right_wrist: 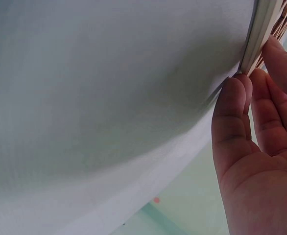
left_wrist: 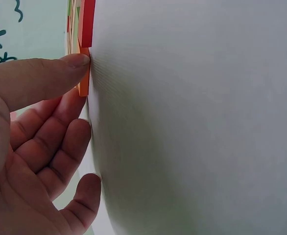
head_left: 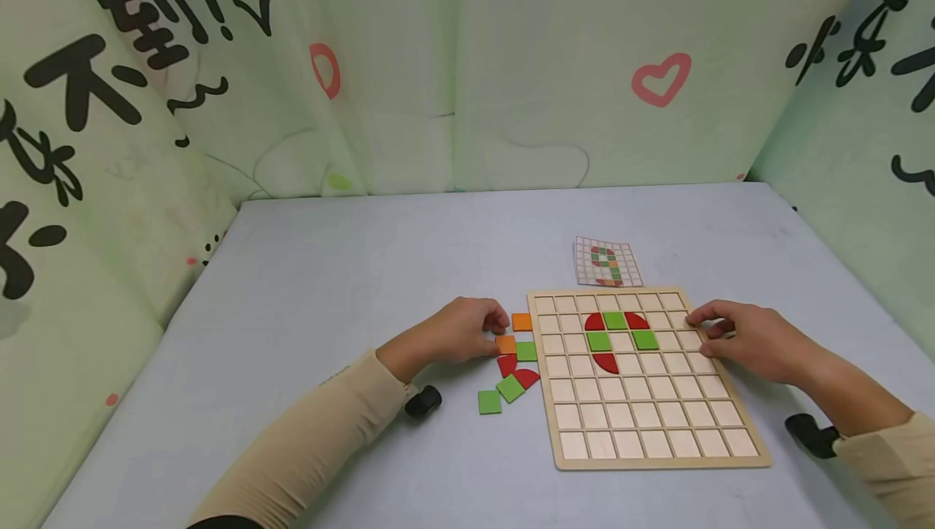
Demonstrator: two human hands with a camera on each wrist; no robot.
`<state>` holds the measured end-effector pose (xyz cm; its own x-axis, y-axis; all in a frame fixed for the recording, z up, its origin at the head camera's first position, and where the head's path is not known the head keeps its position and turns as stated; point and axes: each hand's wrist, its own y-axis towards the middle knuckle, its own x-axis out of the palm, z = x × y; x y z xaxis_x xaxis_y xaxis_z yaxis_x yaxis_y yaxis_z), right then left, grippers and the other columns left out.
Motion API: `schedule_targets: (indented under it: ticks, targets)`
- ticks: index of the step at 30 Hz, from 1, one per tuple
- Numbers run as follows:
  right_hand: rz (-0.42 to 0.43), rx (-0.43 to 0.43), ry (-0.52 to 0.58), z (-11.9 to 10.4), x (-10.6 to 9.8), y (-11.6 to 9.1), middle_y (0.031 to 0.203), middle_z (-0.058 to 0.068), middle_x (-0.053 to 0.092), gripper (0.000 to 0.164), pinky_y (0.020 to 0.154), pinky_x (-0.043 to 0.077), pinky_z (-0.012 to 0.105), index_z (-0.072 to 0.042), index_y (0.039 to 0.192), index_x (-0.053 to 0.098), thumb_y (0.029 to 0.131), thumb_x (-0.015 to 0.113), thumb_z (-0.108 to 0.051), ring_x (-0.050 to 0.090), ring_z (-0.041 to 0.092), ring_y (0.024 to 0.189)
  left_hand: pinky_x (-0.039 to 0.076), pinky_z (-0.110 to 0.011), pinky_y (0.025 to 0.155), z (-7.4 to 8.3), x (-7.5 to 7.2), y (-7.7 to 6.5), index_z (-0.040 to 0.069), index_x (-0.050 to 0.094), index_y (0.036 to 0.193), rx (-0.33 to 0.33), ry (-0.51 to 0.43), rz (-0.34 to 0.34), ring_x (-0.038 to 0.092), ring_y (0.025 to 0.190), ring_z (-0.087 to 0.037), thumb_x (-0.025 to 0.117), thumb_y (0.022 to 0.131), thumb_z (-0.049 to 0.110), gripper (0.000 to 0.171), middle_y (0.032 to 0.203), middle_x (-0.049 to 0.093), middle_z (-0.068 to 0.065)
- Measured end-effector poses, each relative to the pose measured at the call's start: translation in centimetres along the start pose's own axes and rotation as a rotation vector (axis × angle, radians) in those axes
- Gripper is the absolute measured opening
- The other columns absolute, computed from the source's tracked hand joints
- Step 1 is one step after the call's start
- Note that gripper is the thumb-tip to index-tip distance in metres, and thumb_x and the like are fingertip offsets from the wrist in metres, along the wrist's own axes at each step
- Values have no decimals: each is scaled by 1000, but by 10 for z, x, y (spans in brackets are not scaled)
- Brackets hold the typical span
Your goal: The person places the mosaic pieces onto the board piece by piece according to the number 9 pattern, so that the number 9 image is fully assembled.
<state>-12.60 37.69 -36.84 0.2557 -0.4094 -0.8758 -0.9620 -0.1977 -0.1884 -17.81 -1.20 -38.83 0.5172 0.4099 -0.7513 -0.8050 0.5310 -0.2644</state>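
A wooden grid board [head_left: 657, 462] lies on the table, with several red quarter-round tiles [head_left: 605, 363] and green square tiles [head_left: 645, 340] in its upper cells. At its left side, my left hand [head_left: 456, 330] pinches an orange square tile [head_left: 506, 345]; in the left wrist view the thumb lies on this orange tile [left_wrist: 84, 83], and a red tile [left_wrist: 86, 24] adjoins it. My right hand [head_left: 760, 340] grips the board's right edge between thumb and fingers, as the right wrist view also shows at the board's rim [right_wrist: 262, 34].
Loose tiles lie left of the board: another orange square [head_left: 522, 322], several green squares [head_left: 490, 402] and red quarter-rounds [head_left: 526, 378]. Behind the board is a pattern card [head_left: 608, 261] with a printed grid. A printed curtain [head_left: 511, 66] surrounds the white table [head_left: 329, 269].
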Motion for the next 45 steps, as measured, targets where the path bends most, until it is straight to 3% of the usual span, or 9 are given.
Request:
schedule_targets:
  ticks: [19,30,45]
  targets:
    - [-6,18,8,-1,1,0,105,22,65,36,77,49,50,2,119,61,87,74,-10,59,40,99,48,-24,88,0,-1,1,13,64,107,18,18,-3,55,93,-12,76,89,9,21,98,63,7]
    - [-9,8,5,0,0,0,104,19,65,36,76,48,45,1,119,62,87,75,-11,60,38,99,48,-23,88,1,-1,1,13,65,107,9,36,6,55,93,-12,76,89,9,21,98,63,7]
    - [-5,4,0,-1,1,0,103,18,66,36,77,48,47,1,118,62,86,74,-10,60,39,97,49,-23,85,0,-2,4,13,65,106,-4,43,3,55,91,-12,76,89,10,20,96,63,7]
